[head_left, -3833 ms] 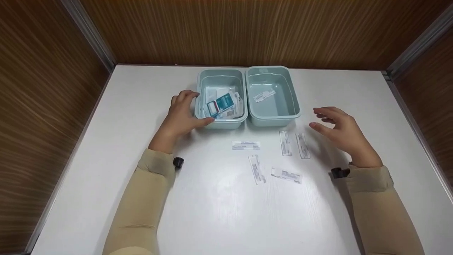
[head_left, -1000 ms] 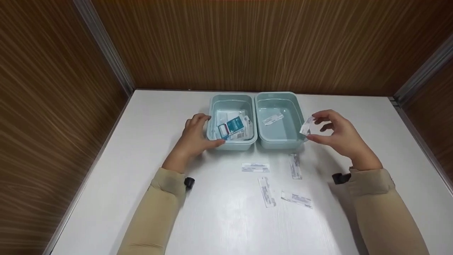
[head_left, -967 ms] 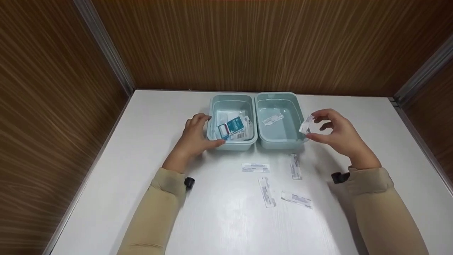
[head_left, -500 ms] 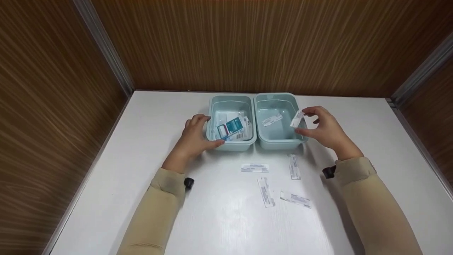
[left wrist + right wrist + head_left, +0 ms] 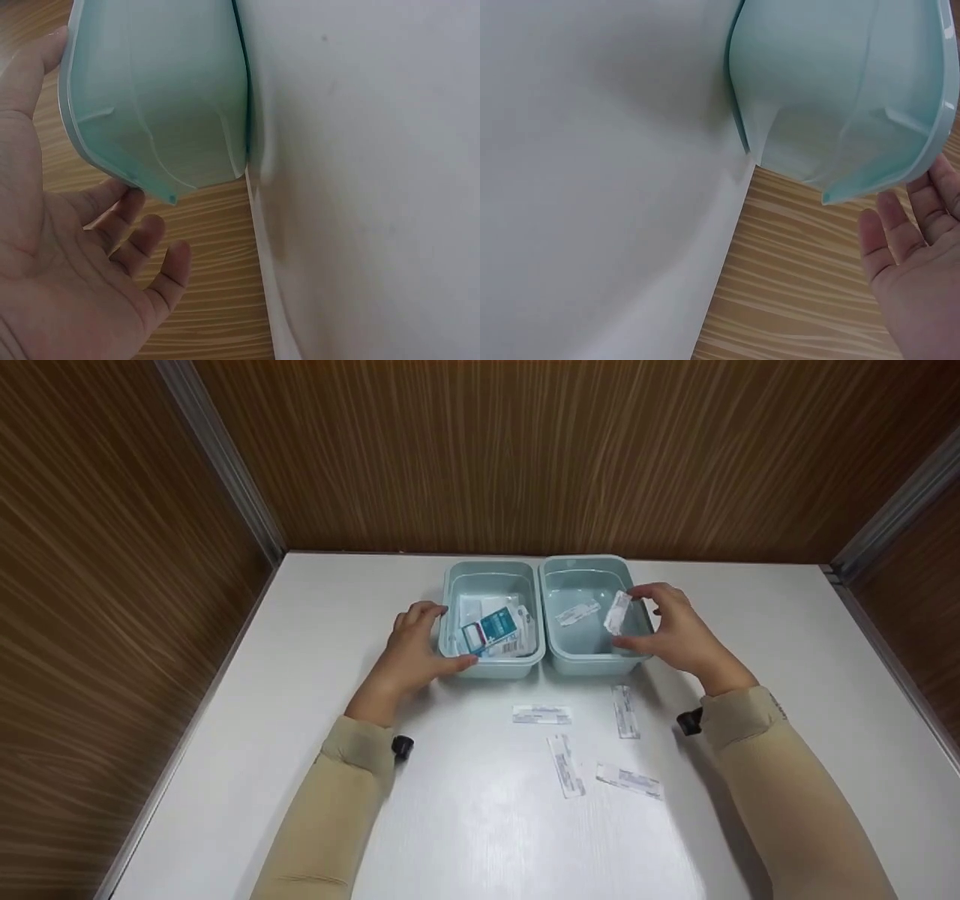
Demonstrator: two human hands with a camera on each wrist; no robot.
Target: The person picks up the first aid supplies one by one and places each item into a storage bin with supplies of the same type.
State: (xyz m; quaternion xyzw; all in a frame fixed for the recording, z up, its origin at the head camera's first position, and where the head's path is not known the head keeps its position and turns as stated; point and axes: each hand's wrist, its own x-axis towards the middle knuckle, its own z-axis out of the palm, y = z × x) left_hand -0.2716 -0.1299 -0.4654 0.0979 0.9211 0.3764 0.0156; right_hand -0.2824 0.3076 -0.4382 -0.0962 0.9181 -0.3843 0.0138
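Observation:
In the head view, my left hand (image 5: pixel 411 656) holds the near-left corner of the left pale-blue plastic bin (image 5: pixel 491 664), thumb on the front rim and fingers along the side. In the left wrist view, the other fingers hang loosely below that rim. My right hand (image 5: pixel 679 634) pinches a white wrapped adhesive bandage (image 5: pixel 617 613) between thumb and fingertips, over the right side of the right bin (image 5: pixel 596 660). Another wrapped bandage (image 5: pixel 577 613) lies in that bin. The right wrist view shows the right hand (image 5: pixel 922 255) at the bin's rim; the pinched bandage is hidden there.
Inside the left bin lie a teal-and-white package (image 5: pixel 489 630) and other clear or white packaging. Several wrapped bandages, such as the crosswise one (image 5: pixel 541 715), are spread over the white table (image 5: pixel 480 840). Wood-grain panels (image 5: pixel 480 457) enclose its back and sides.
Of the two bandages at the right, my right hand has picked up the outer one and carried it left over the right bin. The left hand keeps its place on the left bin.

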